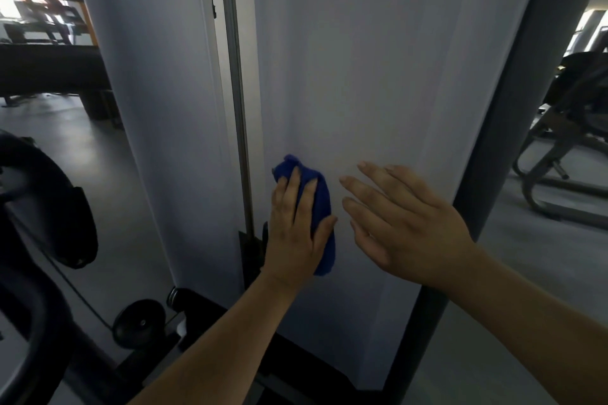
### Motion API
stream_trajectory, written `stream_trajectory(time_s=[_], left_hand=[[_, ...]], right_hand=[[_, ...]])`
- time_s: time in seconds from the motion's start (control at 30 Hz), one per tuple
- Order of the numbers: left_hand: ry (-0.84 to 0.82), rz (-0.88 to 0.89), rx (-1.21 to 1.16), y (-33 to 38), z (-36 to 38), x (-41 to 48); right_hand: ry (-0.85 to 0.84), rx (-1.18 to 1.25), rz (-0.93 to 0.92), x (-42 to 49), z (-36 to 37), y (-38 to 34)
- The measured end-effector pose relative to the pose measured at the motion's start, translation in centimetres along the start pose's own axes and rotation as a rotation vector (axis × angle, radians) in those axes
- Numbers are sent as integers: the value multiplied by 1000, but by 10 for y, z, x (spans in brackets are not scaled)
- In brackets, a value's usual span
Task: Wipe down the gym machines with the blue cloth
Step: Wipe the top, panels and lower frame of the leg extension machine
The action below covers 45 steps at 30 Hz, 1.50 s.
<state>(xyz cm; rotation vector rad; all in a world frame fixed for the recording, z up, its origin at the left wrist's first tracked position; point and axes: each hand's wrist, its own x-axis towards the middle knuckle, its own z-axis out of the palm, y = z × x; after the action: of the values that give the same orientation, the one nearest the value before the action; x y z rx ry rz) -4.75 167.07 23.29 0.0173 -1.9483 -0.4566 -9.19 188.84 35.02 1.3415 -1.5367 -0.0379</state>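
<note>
A tall white panel [371,76] of a gym machine fills the middle of the view. My left hand [294,233] presses a bunched blue cloth [320,199] flat against the panel's lower left part, with straight fingers on top and the thumb at the cloth's right edge. Just to the right of the cloth is my right hand [404,220], open with spread fingers, over the same panel. I cannot tell whether its palm touches the surface.
A metal guide rod [235,76] runs down the gap beside a second white panel [154,92]. A grey frame post [513,128] borders the right side. Black padded parts and a pulley [139,322] sit lower left; another machine [566,148] stands on the grey floor at right.
</note>
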Motion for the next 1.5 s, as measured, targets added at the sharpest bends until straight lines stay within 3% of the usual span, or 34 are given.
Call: stream_trajectory(time_s=[0.13, 0.37, 0.57, 0.77, 0.97, 1.03, 1.17, 1.3, 1.37, 1.5], left_hand=[[-43, -60, 6, -18, 9, -38], [96, -39, -3, 2, 3, 25], [-80, -5, 114, -24, 18, -62], [49, 98, 111, 2, 15, 10], [-142, 1, 227, -31, 29, -108], [-125, -9, 214, -25, 27, -98], [77, 87, 274, -20, 8, -42], [-71, 150, 237, -34, -18, -18], [-192, 77, 157, -28, -34, -18], [-326, -286, -188, 1, -73, -12]], right_hand=[[14, -4, 3, -2, 1, 0], [2, 5, 3, -1, 1, 0], [20, -3, 6, -3, 4, 0], [31, -7, 6, -2, 2, 0], [50, 31, 10, -3, 5, -1], [43, 41, 10, -4, 5, -2], [24, 83, 30, -5, 7, -13], [10, 123, 56, -5, 5, -23], [15, 160, 70, -5, 8, -31], [-82, 255, 72, -5, 23, -57]])
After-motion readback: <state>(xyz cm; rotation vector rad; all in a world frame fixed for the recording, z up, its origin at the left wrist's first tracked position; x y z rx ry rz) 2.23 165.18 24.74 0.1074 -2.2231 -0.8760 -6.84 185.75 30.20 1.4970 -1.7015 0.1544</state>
